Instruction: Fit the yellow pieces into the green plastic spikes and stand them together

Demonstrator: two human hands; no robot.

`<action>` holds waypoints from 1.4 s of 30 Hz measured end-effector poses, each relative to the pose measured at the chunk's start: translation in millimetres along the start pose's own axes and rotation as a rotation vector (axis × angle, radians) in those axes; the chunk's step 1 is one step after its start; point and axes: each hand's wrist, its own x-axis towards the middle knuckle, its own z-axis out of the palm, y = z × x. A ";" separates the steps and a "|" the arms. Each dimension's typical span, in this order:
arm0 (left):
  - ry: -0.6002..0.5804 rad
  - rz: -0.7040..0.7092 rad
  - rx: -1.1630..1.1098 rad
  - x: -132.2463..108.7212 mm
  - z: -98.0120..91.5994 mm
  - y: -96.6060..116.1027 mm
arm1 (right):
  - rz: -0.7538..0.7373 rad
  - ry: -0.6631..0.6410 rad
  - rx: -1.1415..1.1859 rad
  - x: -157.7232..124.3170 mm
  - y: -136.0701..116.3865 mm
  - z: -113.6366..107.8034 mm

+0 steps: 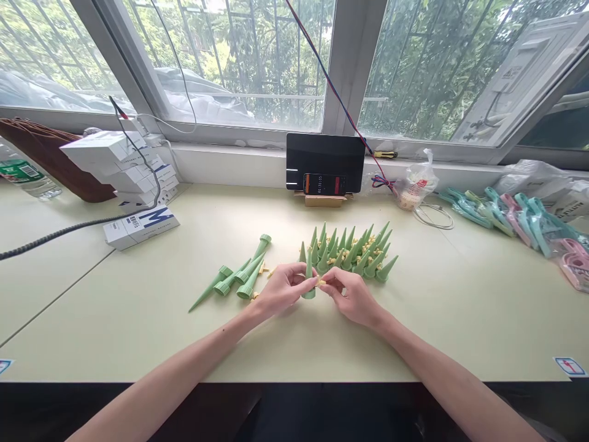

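My left hand (286, 287) is closed around a green plastic spike (310, 270), which points up with its ribbed cap at the bottom. Between the thumb and fingers of my right hand (352, 294) is a small yellow valve (321, 282), against the side of that spike. Behind my hands, several green spikes with yellow pieces (354, 248) stand upright in close rows. To the left lies a loose pile of green spikes (246, 276), tips in various directions. A few small yellow pieces (262, 267) lie beside it, partly hidden by my left hand.
A black tablet (324, 153) and a phone with a running timer (324, 184) lean on a cardboard stand by the window. White boxes (140, 227) and a cable (83, 227) are on the left. A bagged cup (414, 190) and coloured plastic clips (519, 215) lie on the right.
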 end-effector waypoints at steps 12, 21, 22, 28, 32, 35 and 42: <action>-0.021 0.020 0.011 -0.8 -0.6 0.1 | -0.010 -0.024 -0.061 -0.5 1.5 -1.7; -0.034 0.036 0.000 -1.2 0.0 0.6 | -0.024 -0.031 -0.076 -0.1 2.5 -1.1; -0.036 0.037 0.001 -1.2 -0.2 -0.2 | -0.024 -0.032 -0.076 -0.2 2.7 -1.0; -0.046 0.046 0.011 -0.8 -1.5 -4.3 | -0.026 -0.032 -0.081 -0.3 3.8 -0.6; -0.045 0.052 0.025 -0.8 -1.7 -4.6 | -0.031 -0.034 -0.089 0.1 2.9 -0.7; -0.045 0.057 0.027 -1.0 -1.3 -4.5 | -0.036 -0.037 -0.091 0.4 1.6 -0.6; -0.043 0.054 0.029 -1.0 -1.0 -4.5 | -0.034 -0.040 -0.092 1.0 -0.1 -0.8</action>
